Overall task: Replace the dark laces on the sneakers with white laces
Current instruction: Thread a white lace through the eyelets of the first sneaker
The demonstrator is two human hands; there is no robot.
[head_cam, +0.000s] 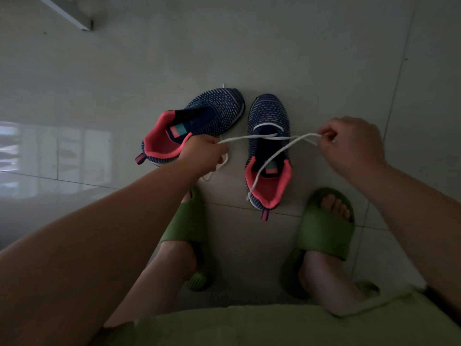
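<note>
— Left hand (203,152)?
— Fist curled round one end of the white lace (259,138), just beside the left sneaker (197,122).
— Right hand (349,143)?
— Fingers pinch the other end, out past the right sneaker (269,151).
— Where's the lace?
— Threaded through the right sneaker's lowest eyelets, crossing above its tongue. Both sneakers sit on the tile floor (224,46), beyond two green slides (324,228).

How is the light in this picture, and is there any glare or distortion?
Head view: dim overall, colours muted; a window's pale glare lies on the glossy floor tiles at left; wide-angle stretch enlarges the forearms near the edges; the white lace stays readable.
</note>
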